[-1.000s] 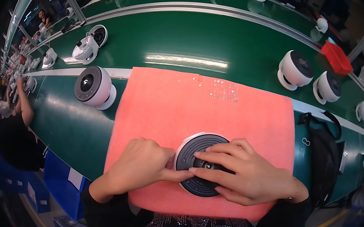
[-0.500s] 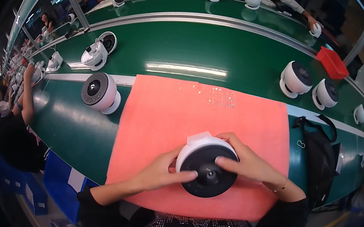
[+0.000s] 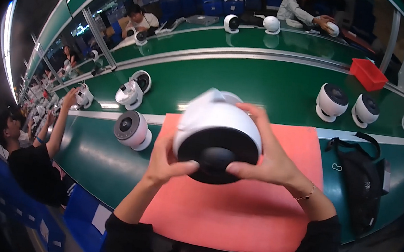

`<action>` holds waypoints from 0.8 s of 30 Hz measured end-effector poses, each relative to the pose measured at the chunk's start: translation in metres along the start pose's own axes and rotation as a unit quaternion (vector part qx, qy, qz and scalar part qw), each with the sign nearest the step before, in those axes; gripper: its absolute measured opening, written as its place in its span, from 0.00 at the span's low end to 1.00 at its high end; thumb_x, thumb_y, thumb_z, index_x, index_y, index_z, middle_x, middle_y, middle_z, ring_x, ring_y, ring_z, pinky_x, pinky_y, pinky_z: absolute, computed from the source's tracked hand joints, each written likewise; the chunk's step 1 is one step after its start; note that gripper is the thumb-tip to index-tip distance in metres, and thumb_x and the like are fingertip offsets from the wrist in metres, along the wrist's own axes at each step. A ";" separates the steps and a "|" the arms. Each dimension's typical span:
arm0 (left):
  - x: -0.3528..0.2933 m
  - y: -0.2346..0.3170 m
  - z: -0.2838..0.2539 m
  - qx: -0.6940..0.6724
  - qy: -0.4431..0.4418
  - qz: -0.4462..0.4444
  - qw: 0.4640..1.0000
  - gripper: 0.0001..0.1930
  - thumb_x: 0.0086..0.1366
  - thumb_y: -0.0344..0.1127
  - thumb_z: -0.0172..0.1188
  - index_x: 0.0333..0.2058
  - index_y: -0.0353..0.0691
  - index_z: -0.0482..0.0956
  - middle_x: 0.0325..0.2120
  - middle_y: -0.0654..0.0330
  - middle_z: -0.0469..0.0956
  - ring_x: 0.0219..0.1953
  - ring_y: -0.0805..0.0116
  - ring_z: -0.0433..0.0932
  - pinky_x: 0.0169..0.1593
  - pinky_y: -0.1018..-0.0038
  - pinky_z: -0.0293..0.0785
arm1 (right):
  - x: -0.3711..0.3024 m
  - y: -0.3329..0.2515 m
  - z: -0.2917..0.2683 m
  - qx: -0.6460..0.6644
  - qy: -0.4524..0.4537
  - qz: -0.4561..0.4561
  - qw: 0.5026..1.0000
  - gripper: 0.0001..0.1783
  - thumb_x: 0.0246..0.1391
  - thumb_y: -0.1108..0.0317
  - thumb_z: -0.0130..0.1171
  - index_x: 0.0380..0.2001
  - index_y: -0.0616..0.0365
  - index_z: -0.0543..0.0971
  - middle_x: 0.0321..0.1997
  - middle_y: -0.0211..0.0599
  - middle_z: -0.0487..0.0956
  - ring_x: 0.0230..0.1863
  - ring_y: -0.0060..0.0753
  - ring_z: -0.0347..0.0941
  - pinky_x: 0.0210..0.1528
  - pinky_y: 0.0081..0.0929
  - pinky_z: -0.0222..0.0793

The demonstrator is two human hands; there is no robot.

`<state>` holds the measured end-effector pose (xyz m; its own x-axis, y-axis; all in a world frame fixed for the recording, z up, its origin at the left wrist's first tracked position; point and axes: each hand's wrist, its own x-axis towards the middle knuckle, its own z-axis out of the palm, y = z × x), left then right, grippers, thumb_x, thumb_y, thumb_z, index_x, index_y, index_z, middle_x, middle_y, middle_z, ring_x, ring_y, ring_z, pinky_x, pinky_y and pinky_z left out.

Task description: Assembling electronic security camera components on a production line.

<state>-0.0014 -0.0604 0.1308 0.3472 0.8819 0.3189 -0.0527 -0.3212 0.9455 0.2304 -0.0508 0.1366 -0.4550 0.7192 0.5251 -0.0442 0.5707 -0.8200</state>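
Note:
A white ball-shaped device [image 3: 222, 121] with a round black face is held up over the pink foam mat [image 3: 232, 215]. Its black face, with a dark dome in the middle, tilts toward me. My left hand [image 3: 164, 159] grips the left side, thumb on the lower black face. My right hand [image 3: 273, 158] wraps the right side, its thumb close to the dome. A white flap or piece of film seems to stick up at the device's upper left, though motion blurs it. The fingers behind the housing are partly hidden.
A similar device with a grey face [image 3: 132, 129] stands left of the mat. Two more white devices [image 3: 331, 102] stand at the right, near a red bin [image 3: 368, 74]. A black bag [image 3: 356, 181] lies right of the mat. A co-worker [image 3: 31, 157] reaches in at the left.
Both hands have lifted the device off the mat and tipped it, so more of its white shell shows. The view has tilted up, showing more of the far bench.

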 end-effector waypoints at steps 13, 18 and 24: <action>0.029 -0.018 0.014 -0.257 0.160 0.133 0.944 0.38 0.55 0.67 0.38 0.58 0.47 0.55 0.56 0.55 0.59 0.57 0.53 0.61 0.57 0.55 0.60 | 0.027 -0.009 0.052 -0.076 0.129 -0.050 0.987 0.54 0.31 0.65 0.68 0.62 0.56 0.48 0.54 0.48 0.66 0.51 0.43 0.68 0.51 0.37 0.69; 0.070 -0.038 -0.003 -0.354 0.099 -0.015 0.930 0.32 0.59 0.61 0.41 0.55 0.44 0.61 0.52 0.56 0.65 0.55 0.58 0.64 0.57 0.57 0.61 | 0.057 0.035 0.045 -0.005 0.224 0.023 0.974 0.51 0.33 0.60 0.69 0.57 0.66 0.51 0.54 0.53 0.60 0.53 0.43 0.64 0.48 0.32 0.68; 0.147 -0.054 -0.032 -0.285 0.130 -0.228 0.922 0.30 0.58 0.55 0.50 0.55 0.46 0.59 0.55 0.51 0.58 0.57 0.53 0.58 0.54 0.52 0.59 | 0.106 0.119 0.011 -0.060 0.341 0.059 0.936 0.49 0.30 0.63 0.69 0.54 0.66 0.54 0.54 0.53 0.59 0.56 0.47 0.59 0.55 0.37 0.60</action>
<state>0.0221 0.0979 0.1290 0.2219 0.9573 -0.1854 -0.4666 0.2712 0.8418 0.1668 0.0890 0.0924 0.2246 0.8426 0.4895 0.0901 0.4822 -0.8714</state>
